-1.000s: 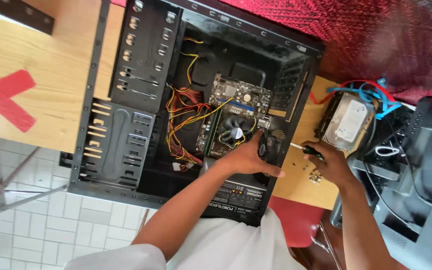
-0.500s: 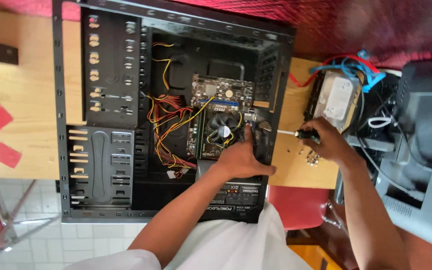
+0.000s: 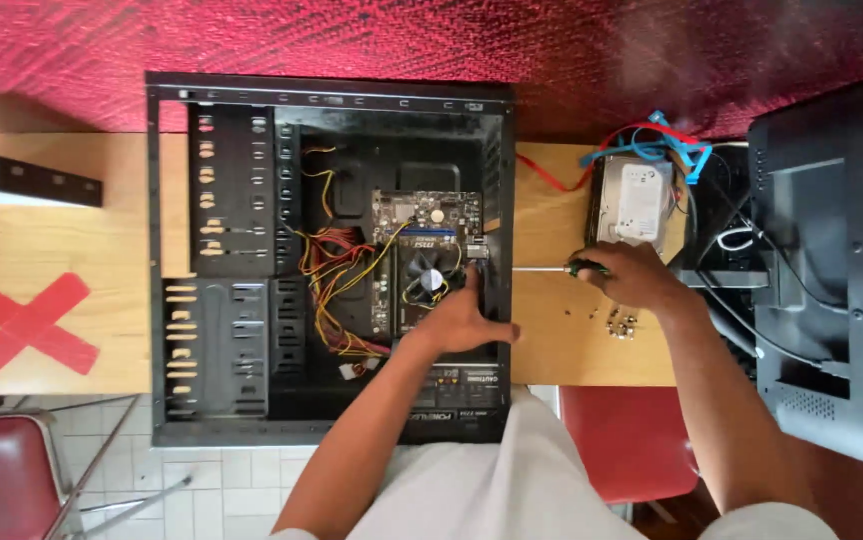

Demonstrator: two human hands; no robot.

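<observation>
While left hand (image 3: 462,322) rests flat, fingers spread, inside computer case (image 3: 252,300) by motherboard (image 3: 422,255), right hand (image 3: 632,278) grips screwdriver (image 3: 552,268) at 3 o'clock; screws (image 3: 620,320) at its 6 o'clock.

Hard drive (image 3: 637,200) w/ red-blue cables (image 3: 652,140) on wooden table (image 3: 52,240); red X tape (image 3: 27,325) at table's left, red chair (image 3: 2,470) below.

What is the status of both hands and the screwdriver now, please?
Left hand inside computer case, resting by motherboard. Right hand grips screwdriver, tip at case wall. Loose screws beside it.
</observation>
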